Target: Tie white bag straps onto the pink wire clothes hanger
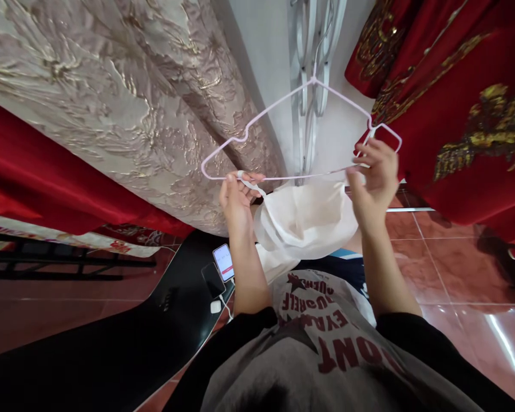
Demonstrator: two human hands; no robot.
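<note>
A pale pink clothes hanger (278, 106) hangs by its hook from a metal rack in front of me. A white garment with thin straps (309, 220) hangs below the hanger's lower bar, over my lap. My left hand (239, 200) pinches one white strap at the hanger's left end, its fingers by the lower bar. The other strap (366, 140) is looped over the notch at the hanger's right end. Beside that strap is my right hand (375, 183), thumb and fingers apart; whether its fingertips touch the strap is unclear.
White metal rack bars (304, 114) run down the wall ahead. Beige patterned fabric (154, 103) hangs on the left, red gold-trimmed fabric (446, 126) on the right. A black bench (124, 337) at my left carries two phones (223, 262) and a white charger (215, 306).
</note>
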